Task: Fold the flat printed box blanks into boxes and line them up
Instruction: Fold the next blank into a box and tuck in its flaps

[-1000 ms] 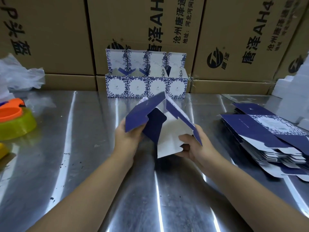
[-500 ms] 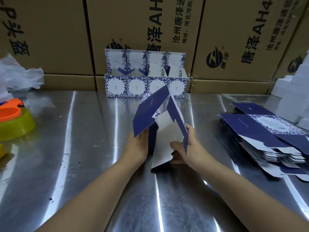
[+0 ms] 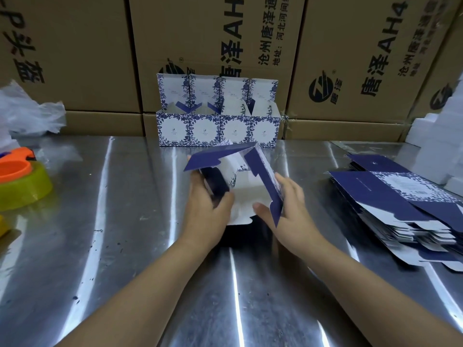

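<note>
Right now my left hand (image 3: 208, 209) grips the left wall of the half-folded box blank (image 3: 240, 194) at centre frame, thumb on a dark flap. My right hand (image 3: 288, 209) pinches the right wall between thumb and fingers. If I press unevenly, I think a flap could crease off its score or the walls could spring flat. My left fingertips are hidden behind the card. Finished boxes (image 3: 218, 128) stand at upper centre, and the flat stack (image 3: 400, 209) at right is cut off by the frame.

1. A shiny steel desk (image 3: 100, 246) fills the view.
2. Brown printed cartons (image 3: 75, 46) stand along the desk's far edge.
3. A crumpled plastic bag (image 3: 27, 113) lies at the desk's far-left corner.
4. A yellow-green ring (image 3: 27, 194) with an orange top sits at the desk's left edge.
5. White foam blocks (image 3: 431, 144) sit at the desk's far-right corner.
</note>
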